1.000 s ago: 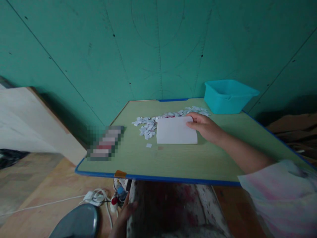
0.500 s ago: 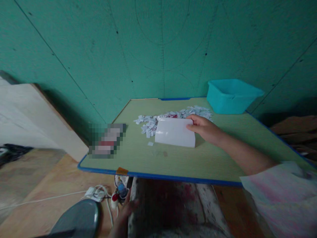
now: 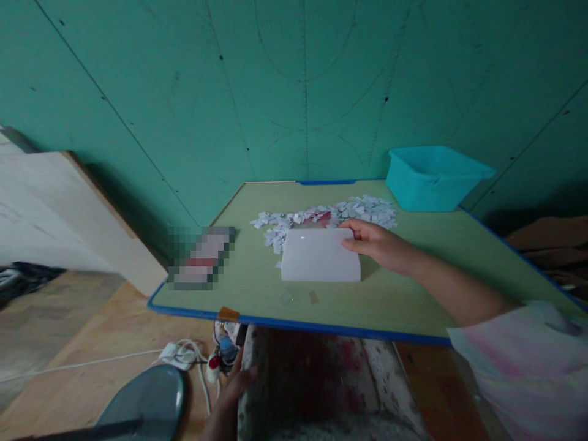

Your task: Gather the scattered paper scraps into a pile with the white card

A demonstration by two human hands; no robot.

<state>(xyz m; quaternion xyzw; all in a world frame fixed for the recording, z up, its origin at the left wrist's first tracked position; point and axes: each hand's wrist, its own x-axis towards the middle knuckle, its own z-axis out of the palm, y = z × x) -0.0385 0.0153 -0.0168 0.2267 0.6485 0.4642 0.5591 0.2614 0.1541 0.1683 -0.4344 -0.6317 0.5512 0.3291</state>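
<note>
My right hand (image 3: 377, 245) reaches across the green table (image 3: 321, 306) and grips the far right edge of a glossy white sheet (image 3: 316, 263), thumb beneath and fingers on top. The sheet's far edge is raised a little, so it tilts towards me. Behind it lies a scattered pile of small white paper pieces (image 3: 331, 215), some with red on them. My left hand (image 3: 229, 398) is below the table's front edge, fingers lying loosely against patterned cloth on my lap, holding nothing.
A teal plastic tub (image 3: 432, 177) stands at the table's far right corner against the green wall. A blurred-out flat object (image 3: 199, 257) lies at the left edge. Under the table are a power strip with cables (image 3: 179, 355) and a grey rounded object (image 3: 142, 407). A pale board (image 3: 68, 214) leans at left.
My right hand has drawn the white sheet a little towards me and to the left, lifting its far edge. My left hand has stayed put.
</note>
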